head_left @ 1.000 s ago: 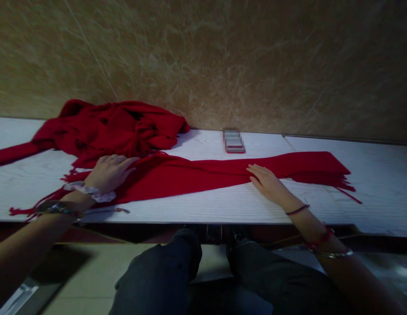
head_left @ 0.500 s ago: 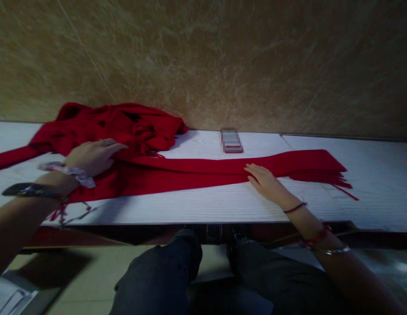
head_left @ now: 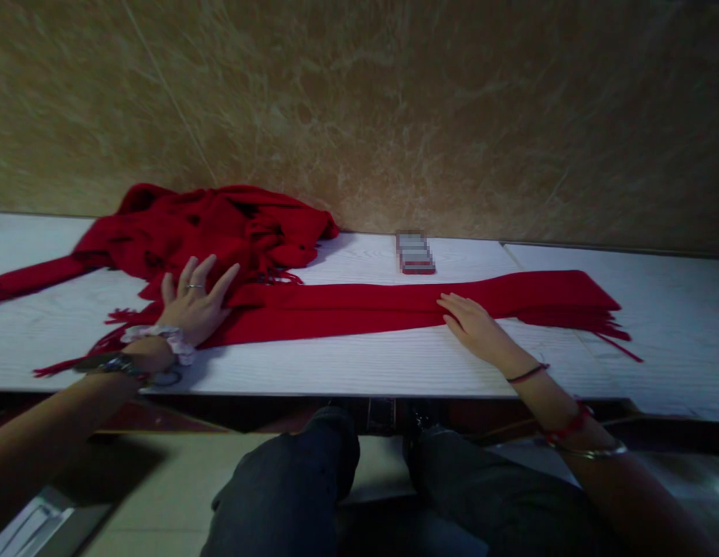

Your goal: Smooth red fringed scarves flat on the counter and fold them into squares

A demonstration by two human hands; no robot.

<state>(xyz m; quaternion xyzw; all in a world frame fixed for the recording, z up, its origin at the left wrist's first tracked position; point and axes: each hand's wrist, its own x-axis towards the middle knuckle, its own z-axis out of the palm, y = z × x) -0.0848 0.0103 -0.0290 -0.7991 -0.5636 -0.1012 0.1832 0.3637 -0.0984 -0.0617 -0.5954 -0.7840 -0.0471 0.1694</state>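
A long red scarf with fringed ends lies folded lengthwise in a narrow band along the white table. My left hand, fingers spread, rests on its left part, where the cloth is more rumpled. My right hand lies flat on the scarf right of the middle, its fingers stretched out over the lower edge. Behind my left hand sits a crumpled heap of red cloth, also fringed, with one strip trailing to the left. Where the heap and the scarf meet is partly hidden.
A small blurred-out rectangular thing with a red edge lies behind the scarf near the wall. The marbled brown wall bounds the white table at the back. My legs are below the front edge.
My left hand has spread its fingers and lies flatter on the scarf. The scarf's left fringe has shifted and shows left of my wrist. My right hand stays in place on the cloth.
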